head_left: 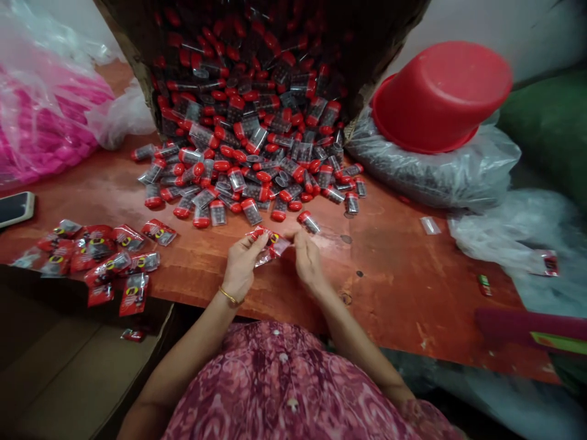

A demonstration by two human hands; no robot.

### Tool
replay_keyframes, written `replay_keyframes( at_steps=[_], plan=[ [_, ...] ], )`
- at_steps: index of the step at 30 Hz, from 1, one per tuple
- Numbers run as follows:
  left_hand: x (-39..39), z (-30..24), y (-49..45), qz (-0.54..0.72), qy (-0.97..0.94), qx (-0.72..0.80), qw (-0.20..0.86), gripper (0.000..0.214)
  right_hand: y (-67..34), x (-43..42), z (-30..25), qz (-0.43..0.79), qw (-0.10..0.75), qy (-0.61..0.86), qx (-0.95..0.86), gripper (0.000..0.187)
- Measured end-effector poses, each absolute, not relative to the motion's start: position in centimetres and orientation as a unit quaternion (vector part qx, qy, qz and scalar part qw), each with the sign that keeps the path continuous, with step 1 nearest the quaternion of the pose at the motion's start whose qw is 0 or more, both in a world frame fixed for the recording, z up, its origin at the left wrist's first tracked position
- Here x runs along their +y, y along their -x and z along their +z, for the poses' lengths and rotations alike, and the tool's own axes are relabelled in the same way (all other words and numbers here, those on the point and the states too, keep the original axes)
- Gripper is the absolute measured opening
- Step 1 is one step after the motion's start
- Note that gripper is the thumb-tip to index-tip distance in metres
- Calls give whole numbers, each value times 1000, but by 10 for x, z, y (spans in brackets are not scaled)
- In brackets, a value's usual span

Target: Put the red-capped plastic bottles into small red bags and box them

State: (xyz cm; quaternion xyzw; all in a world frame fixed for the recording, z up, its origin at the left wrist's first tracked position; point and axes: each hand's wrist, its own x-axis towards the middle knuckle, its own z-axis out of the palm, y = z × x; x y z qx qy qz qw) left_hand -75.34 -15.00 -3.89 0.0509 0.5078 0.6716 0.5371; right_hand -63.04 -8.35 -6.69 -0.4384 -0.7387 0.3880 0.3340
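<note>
Left hand [241, 264] pinching red printed plastic packet [277, 245] over wooden tabletop [389, 275]; right hand [307, 260], fingers drawn together at packet's edge, hold unclear. Print unreadable. Smartphone [16, 208] cut off left.

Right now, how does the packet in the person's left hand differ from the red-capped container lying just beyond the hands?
The packet is gripped in the left hand, while the red-capped container lies untouched on the table. The packet shows a yellow printed mark; the red-capped container shows none. The packet is partly covered by fingers, the red-capped container fully visible. Both have red and see-through parts.
</note>
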Motion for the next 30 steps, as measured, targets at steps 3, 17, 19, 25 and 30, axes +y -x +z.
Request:
replay_keyframes(
  at_steps=[3, 17, 19, 25, 30],
  plan=[
    [-147, -35, 760, 672, -27, 488, 557, 27, 612, -51, -76, 167, 267, 489, -813, 40],
    [-150, -32, 760, 637, -45, 483, 599, 25, 572, -98, -44, 638, 266, 384, -612, 35],
    [-150, -33, 758, 634, -58, 483, 601, 30, 574, -105, -39, 668, 258, 387, -581, 35],
    [-153, -33, 753, 631, -92, 504, 582, 39, 582, -105, -31, 636, 278, 403, -597, 29],
    [-154, -33, 753, 633, -115, 508, 574, 37, 584, -106, -31, 616, 272, 408, -616, 28]
  ],
)
